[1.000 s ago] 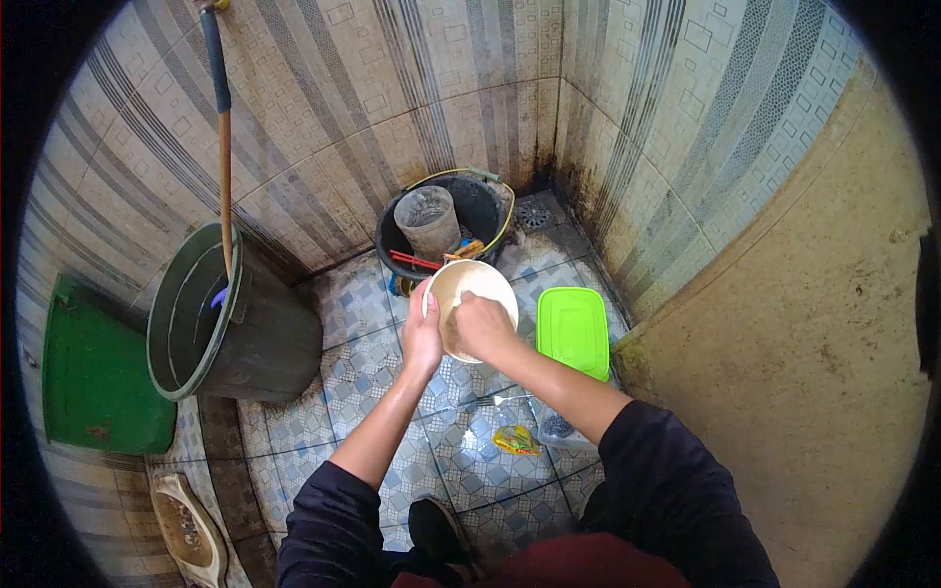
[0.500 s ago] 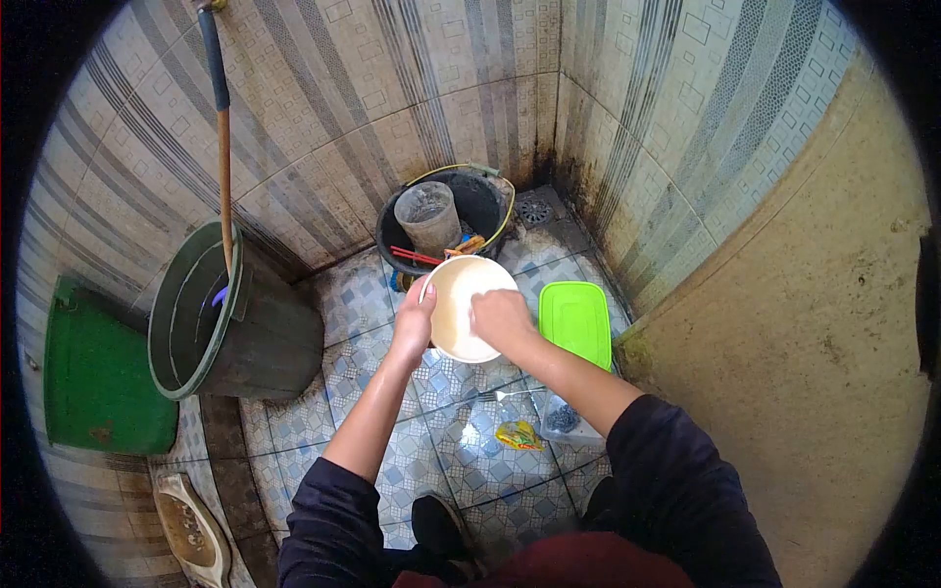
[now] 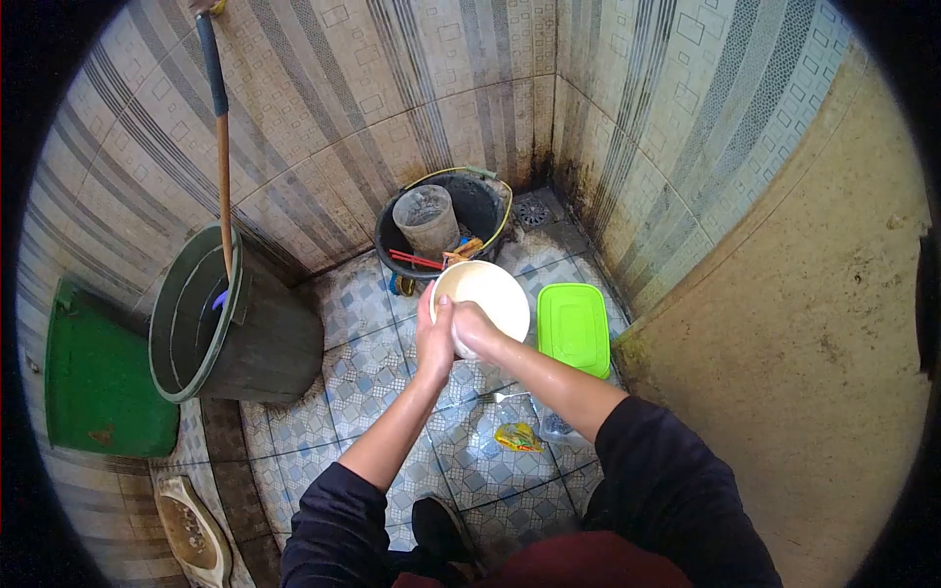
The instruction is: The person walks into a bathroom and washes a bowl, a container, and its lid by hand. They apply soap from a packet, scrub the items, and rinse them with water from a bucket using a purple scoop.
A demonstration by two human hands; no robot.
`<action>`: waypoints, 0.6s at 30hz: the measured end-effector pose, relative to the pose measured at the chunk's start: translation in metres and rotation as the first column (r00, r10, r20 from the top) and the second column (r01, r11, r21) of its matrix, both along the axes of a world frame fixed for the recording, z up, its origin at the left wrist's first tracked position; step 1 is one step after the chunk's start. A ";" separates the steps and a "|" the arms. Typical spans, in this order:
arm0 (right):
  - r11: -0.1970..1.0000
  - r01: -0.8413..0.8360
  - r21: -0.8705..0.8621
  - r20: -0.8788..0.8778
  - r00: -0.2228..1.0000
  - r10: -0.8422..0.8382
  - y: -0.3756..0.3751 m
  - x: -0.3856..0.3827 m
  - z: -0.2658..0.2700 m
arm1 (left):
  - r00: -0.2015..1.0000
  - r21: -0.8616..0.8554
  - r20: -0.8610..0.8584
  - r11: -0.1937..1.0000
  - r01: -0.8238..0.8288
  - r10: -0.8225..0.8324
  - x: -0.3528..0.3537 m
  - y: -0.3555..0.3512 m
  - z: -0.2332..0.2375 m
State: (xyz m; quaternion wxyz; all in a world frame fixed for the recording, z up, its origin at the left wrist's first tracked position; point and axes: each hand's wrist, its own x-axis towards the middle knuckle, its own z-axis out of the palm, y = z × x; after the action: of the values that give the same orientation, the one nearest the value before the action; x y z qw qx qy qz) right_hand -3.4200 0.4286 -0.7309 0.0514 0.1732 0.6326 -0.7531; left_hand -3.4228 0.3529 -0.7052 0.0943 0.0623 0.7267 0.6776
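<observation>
A round white bowl [image 3: 498,294] is held tilted over the floor, its inside facing me. My left hand [image 3: 434,331] grips it from the left, thumb over the rim. Down inside the bowl, against its lower left wall, is my right hand [image 3: 475,330] with curled fingers; whatever they hold is hidden. On the tiles beneath lie a yellow packet [image 3: 517,438], a fork [image 3: 502,397] and a clear container [image 3: 561,427] partly covered by my right arm. A bright green rectangular lid [image 3: 572,328] lies to the right of the bowl.
Behind the bowl stands a black basin [image 3: 482,203] holding a grey tub [image 3: 425,223] and red sticks [image 3: 416,259]. At left is a large dark bucket [image 3: 270,343] with a wooden handle [image 3: 224,186] above it. A floor drain [image 3: 532,212] sits in the corner.
My right hand has moved left and down inside the bowl, towards my left thumb. The bowl and my left hand have shifted slightly right.
</observation>
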 end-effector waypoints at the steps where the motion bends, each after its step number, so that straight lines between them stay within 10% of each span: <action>1: 0.940 -0.155 0.305 0.048 0.988 0.147 0.006 -0.001 0.000 | 0.999 0.047 0.048 0.999 0.013 -0.015 -0.009 -0.005 -0.010; 2: 0.939 -0.153 0.307 0.047 0.988 0.145 0.016 0.003 -0.001 | 0.995 0.097 0.097 0.995 0.024 -0.033 -0.020 -0.013 -0.018; 4: 0.163 -0.415 0.895 0.334 0.867 0.369 0.030 0.022 0.039 | 0.944 0.197 0.235 0.962 0.188 -0.233 -0.028 -0.024 -0.007; 5: 0.091 -0.425 0.901 0.390 0.883 0.260 0.030 0.017 0.034 | 0.910 0.128 0.296 0.956 0.265 -0.292 -0.029 -0.027 -0.005; 6: 0.091 -0.422 0.902 0.388 0.885 0.259 0.030 0.015 0.027 | 0.869 0.063 0.359 0.938 0.341 -0.340 -0.029 -0.028 -0.003; 8: 0.030 0.232 0.972 -0.209 0.807 0.552 0.029 0.011 0.006 | 0.873 -0.096 0.425 0.948 0.305 -0.238 -0.016 -0.020 0.018; 9: 0.193 0.649 0.735 -0.578 0.452 0.679 0.032 0.010 -0.007 | 0.867 -0.055 0.429 0.950 0.306 -0.254 -0.023 -0.024 0.004; 10: 0.194 0.646 0.738 -0.576 0.453 0.680 0.030 0.012 -0.004 | 0.866 -0.054 0.432 0.951 0.305 -0.253 -0.026 -0.027 -0.003; 12: 0.065 0.132 0.989 -0.145 0.941 0.305 0.027 0.017 0.004 | 0.925 0.092 0.320 0.979 0.184 -0.204 -0.030 -0.027 -0.016; 14: 0.028 -0.002 1.000 -0.006 0.960 0.282 0.026 0.018 0.007 | 0.959 0.123 0.231 0.982 0.140 -0.166 -0.032 -0.027 -0.025; 16: 0.380 -0.049 0.924 -0.157 0.856 0.492 0.026 0.012 0.000 | 0.982 -0.027 0.102 0.986 0.163 -0.159 -0.029 -0.026 -0.023; 18: 0.343 0.027 0.939 -0.178 0.891 0.417 0.024 0.010 -0.006 | 0.973 0.053 0.188 0.990 0.128 -0.135 -0.024 -0.026 -0.018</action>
State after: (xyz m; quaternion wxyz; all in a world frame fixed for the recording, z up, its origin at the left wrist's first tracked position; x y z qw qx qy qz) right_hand -3.4103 0.4530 -0.7365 -0.0891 -0.0603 0.9561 -0.2726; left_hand -3.4472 0.3273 -0.7230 0.2070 0.0468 0.6948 0.6872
